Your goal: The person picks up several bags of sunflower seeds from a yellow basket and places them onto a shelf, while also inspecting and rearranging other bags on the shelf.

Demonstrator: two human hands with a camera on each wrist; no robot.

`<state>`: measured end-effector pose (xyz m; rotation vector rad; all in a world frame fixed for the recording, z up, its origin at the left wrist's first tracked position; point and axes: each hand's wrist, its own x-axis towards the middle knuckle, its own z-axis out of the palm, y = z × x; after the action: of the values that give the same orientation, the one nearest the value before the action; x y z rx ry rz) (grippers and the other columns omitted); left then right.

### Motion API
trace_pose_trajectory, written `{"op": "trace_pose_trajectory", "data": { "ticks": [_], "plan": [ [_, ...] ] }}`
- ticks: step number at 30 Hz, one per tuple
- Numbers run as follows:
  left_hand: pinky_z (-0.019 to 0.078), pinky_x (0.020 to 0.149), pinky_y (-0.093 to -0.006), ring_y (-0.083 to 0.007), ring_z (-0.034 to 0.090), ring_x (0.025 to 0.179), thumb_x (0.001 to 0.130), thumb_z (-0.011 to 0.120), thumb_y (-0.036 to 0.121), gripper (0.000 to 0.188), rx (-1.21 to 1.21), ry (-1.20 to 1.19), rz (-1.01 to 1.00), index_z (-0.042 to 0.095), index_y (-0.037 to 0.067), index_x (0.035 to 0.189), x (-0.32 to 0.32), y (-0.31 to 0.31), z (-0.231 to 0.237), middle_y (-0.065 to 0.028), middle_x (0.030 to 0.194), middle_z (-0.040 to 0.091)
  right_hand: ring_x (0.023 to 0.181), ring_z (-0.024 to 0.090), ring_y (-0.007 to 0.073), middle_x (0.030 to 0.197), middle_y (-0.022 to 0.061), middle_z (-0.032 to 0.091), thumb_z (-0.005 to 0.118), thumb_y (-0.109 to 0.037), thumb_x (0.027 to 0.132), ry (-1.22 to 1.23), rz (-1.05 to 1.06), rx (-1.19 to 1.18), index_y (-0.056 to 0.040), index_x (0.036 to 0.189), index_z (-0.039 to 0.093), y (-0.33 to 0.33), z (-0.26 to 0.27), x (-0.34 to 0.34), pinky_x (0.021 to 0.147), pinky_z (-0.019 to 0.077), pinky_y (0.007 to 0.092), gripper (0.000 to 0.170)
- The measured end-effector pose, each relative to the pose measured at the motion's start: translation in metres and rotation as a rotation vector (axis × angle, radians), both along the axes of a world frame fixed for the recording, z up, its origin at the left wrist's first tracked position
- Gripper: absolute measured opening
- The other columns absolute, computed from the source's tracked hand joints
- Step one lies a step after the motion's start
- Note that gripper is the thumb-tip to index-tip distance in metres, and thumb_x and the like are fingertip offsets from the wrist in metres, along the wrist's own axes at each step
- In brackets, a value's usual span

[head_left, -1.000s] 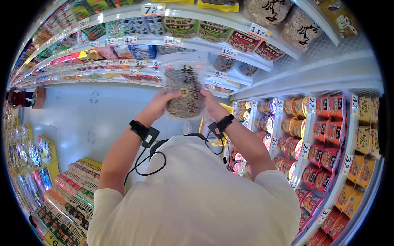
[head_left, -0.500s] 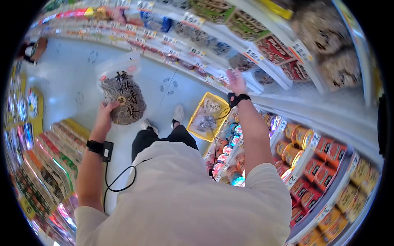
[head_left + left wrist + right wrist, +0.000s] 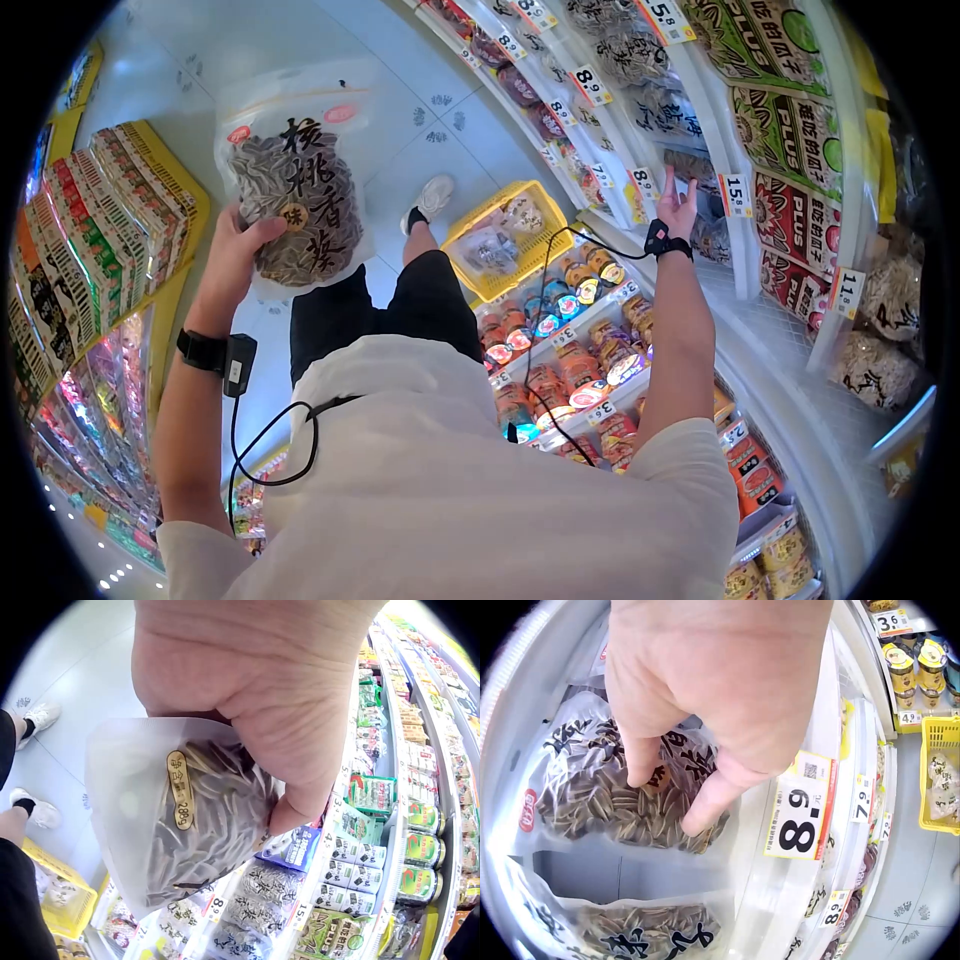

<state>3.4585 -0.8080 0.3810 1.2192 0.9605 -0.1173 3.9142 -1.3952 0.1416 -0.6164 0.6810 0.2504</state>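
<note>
My left hand (image 3: 230,262) grips a clear bag of sunflower seeds (image 3: 325,185) by its side, thumb across the front. In the left wrist view the bag's folded base (image 3: 124,817) faces the camera, and my fingers are mostly hidden behind it. My right hand (image 3: 677,210) reaches into a shelf on the right. Seen from the right wrist, its thumb and a finger (image 3: 709,802) are spread over another bag of sunflower seeds (image 3: 592,802), fingertips right at its face. A further seed bag (image 3: 652,930) lies beside that one.
An 8.9 price tag (image 3: 801,806) is on the shelf edge beside my right hand. A yellow basket (image 3: 480,290) with clear packages inside stands on the floor near my foot. Cup noodles (image 3: 575,370) fill the low shelves at right; a packed display stand (image 3: 105,215) is at left.
My right hand has let go of the held bag and moved right into the shelf. The left hand has carried the bag leftward. The view has turned toward the shelves at right.
</note>
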Motion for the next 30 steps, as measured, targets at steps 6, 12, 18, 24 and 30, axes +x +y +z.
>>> {"op": "trace_pose_trajectory", "data": {
  "ticks": [6,12,18,24,30],
  "plan": [
    [0.0518,0.095,-0.0322,-0.0176,0.068,0.1,0.084,0.071,0.014,0.045,0.027,0.071,0.021,0.062,-0.007,0.123,-0.013,0.005,-0.006,-0.0115,0.114,0.071,0.135,0.047,0.0524,0.152,0.0324,0.038,0.075,-0.018,0.094,0.065,-0.215,-0.083,0.0054,0.149,0.02,0.016,-0.007,0.038,0.109,0.0532,0.054,0.081],
    [0.0504,0.098,-0.0327,-0.0185,0.066,0.105,0.085,0.072,0.014,0.05,0.073,0.055,0.047,0.059,-0.006,0.129,-0.01,0.001,0.003,-0.0109,0.119,0.07,0.131,0.051,0.0528,0.148,0.0315,0.044,0.061,-0.018,0.102,-0.007,-0.115,0.269,0.0055,0.142,0.039,-0.009,-0.04,0.073,0.105,0.0538,0.0615,0.051],
    [0.0508,0.098,-0.0331,-0.0194,0.067,0.105,0.085,0.072,0.013,0.051,0.069,0.049,0.037,0.058,-0.006,0.131,-0.006,0.003,0.006,-0.0114,0.119,0.07,0.128,0.056,0.0442,0.14,0.0231,0.054,0.063,-0.016,0.1,0.086,-0.114,-0.228,0.0064,0.137,0.046,0.046,0.001,0.049,0.108,0.0505,0.0634,0.046],
    [0.0521,0.095,-0.033,-0.0197,0.067,0.101,0.085,0.07,0.013,0.049,0.135,0.074,0.028,0.06,-0.006,0.128,-0.001,0.001,0.012,-0.0118,0.116,0.07,0.138,0.047,0.0342,0.143,0.0196,0.053,0.056,-0.021,0.104,-0.142,0.264,-0.321,0.0033,0.134,0.052,0.052,0.001,0.05,0.12,0.0366,0.0599,0.039],
    [0.052,0.093,-0.0326,-0.0192,0.067,0.1,0.083,0.072,0.016,0.05,0.162,0.094,-0.016,0.062,-0.006,0.126,0.005,0.0,0.019,-0.0115,0.114,0.071,0.136,0.048,0.0326,0.144,0.0188,0.053,0.051,-0.021,0.105,-0.118,0.28,-0.394,0.0026,0.138,0.051,0.05,-0.011,0.064,0.118,0.0379,0.0607,0.041]
  ]
}}
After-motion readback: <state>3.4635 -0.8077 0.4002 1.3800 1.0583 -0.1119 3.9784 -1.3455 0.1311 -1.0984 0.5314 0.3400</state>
